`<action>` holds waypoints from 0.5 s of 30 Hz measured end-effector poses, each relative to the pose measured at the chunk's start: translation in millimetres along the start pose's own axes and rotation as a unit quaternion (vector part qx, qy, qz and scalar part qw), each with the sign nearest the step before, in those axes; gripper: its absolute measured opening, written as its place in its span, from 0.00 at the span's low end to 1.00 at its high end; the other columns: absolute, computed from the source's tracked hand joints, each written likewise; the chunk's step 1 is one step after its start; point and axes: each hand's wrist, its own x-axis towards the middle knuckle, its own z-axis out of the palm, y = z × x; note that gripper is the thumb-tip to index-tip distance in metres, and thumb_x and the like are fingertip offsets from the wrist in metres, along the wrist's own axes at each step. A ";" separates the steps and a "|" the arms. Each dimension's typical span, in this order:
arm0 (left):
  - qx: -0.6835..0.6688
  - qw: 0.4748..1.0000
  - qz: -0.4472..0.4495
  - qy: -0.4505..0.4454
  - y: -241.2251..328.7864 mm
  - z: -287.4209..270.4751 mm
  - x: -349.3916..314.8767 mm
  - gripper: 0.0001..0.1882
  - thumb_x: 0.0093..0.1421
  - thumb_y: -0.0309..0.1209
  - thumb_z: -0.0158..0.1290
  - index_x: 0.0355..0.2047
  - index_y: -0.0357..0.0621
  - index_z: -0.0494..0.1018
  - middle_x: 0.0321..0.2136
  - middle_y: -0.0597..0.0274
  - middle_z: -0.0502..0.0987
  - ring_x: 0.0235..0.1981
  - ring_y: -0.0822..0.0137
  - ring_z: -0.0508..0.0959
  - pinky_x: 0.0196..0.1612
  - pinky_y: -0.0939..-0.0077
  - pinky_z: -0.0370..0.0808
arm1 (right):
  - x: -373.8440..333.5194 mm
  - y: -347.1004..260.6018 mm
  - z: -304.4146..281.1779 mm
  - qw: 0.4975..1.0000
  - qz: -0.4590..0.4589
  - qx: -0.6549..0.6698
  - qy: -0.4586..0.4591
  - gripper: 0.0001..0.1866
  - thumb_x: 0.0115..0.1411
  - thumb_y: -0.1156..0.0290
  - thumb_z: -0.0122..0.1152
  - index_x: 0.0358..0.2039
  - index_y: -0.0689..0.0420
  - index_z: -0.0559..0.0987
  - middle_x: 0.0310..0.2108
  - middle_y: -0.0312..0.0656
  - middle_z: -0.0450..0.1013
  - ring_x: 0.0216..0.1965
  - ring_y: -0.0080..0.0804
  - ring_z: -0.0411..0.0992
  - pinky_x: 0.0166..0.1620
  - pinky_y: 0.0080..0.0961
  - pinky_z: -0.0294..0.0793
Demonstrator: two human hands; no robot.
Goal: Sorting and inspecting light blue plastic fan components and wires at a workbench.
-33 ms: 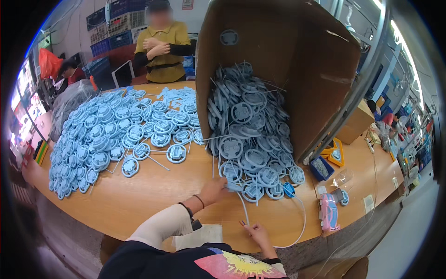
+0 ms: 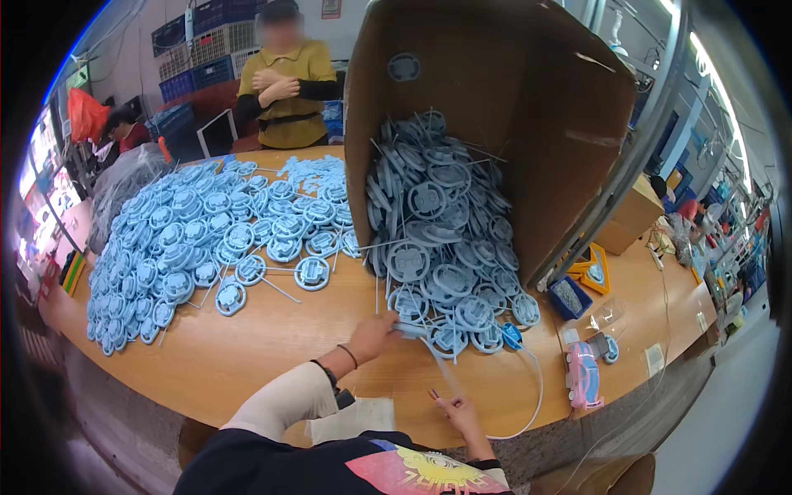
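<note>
My left hand point(image 2: 373, 337) is closed on a light-blue plastic part point(image 2: 409, 330) at the front edge of the heap. A pale, blurred strip point(image 2: 441, 367) runs from that part down toward my right hand. My right hand point(image 2: 459, 415) pinches a thin piece point(image 2: 434, 395) with reddish and dark tips; its kind is too small to tell. A white cord point(image 2: 540, 384) loops from a bright blue piece point(image 2: 511, 336) to beside my right wrist. Round light-blue plastic parts point(image 2: 474, 313), many with thin stems, spill out of a tipped cardboard box point(image 2: 569, 132).
More round blue parts point(image 2: 177, 247) cover the left of the wooden table point(image 2: 247, 346). On the right are a blue bin point(image 2: 570, 299), a yellow tray point(image 2: 596, 268) and a pink toy car point(image 2: 584, 375). A person point(image 2: 287, 91) stands across the table with arms folded.
The pale strip between my hands has swung slightly right and blurred. My left hand has shifted slightly up and left; my right hand hardly moves.
</note>
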 end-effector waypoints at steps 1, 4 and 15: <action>0.003 1.000 0.000 0.003 -1.6 -10.6 -3.9 0.11 0.51 0.32 0.53 0.32 0.39 0.69 0.29 0.55 0.74 0.33 0.56 0.76 0.34 0.65 0.73 | -2.2 -3.4 -2.8 1.000 -0.004 0.001 -0.002 0.19 0.45 0.59 0.68 0.17 0.56 0.68 0.13 0.31 0.65 0.14 0.15 0.59 0.17 0.14 0.56; -0.238 0.961 -0.140 -0.027 5.6 -36.1 -14.1 0.11 0.58 0.32 0.49 0.37 0.37 0.69 0.27 0.62 0.75 0.28 0.71 0.76 0.29 0.76 0.73 | -20.9 -23.3 -13.7 0.995 -0.057 0.071 0.048 0.18 0.46 0.61 0.68 0.18 0.57 0.67 0.13 0.30 0.63 0.15 0.15 0.58 0.18 0.15 0.56; -0.407 0.888 -0.206 -0.049 24.7 -22.7 -49.9 0.12 0.61 0.33 0.46 0.38 0.37 0.70 0.26 0.66 0.73 0.26 0.76 0.72 0.29 0.82 0.72 | -20.2 -137.7 -7.7 0.974 -0.196 -0.112 0.012 0.19 0.48 0.59 0.64 0.21 0.61 0.69 0.14 0.41 0.66 0.17 0.26 0.63 0.22 0.24 0.62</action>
